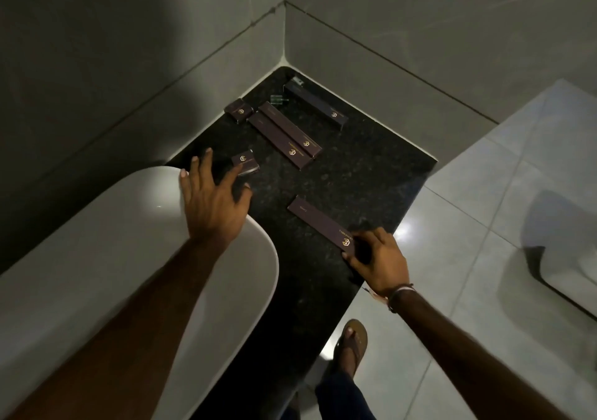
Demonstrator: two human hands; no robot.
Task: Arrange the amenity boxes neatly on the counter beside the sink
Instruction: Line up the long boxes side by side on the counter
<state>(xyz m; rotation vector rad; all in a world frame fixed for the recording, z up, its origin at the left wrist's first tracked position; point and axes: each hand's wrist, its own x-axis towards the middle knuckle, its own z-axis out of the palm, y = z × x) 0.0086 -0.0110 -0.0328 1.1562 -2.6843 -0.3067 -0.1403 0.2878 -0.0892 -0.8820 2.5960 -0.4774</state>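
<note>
Fingertips of the right hand (376, 259) pinch the near end of a long box (318, 222) at five o'clock on the counter (371, 174); the left hand (211, 193), fingers spread and holding nothing, reaches toward a small box (245, 162) at nine. Paired long boxes (286, 137) lie toward twelve (a ready guide). Best slide the held box flat, parallel to them.

Dim, soft frame — glare on floor tiles (405, 229)

Bare counter (361, 174) mid-right is passable; paired long boxes (287, 137) and sink (226, 277) hem it, corner probably cluttered.
</note>
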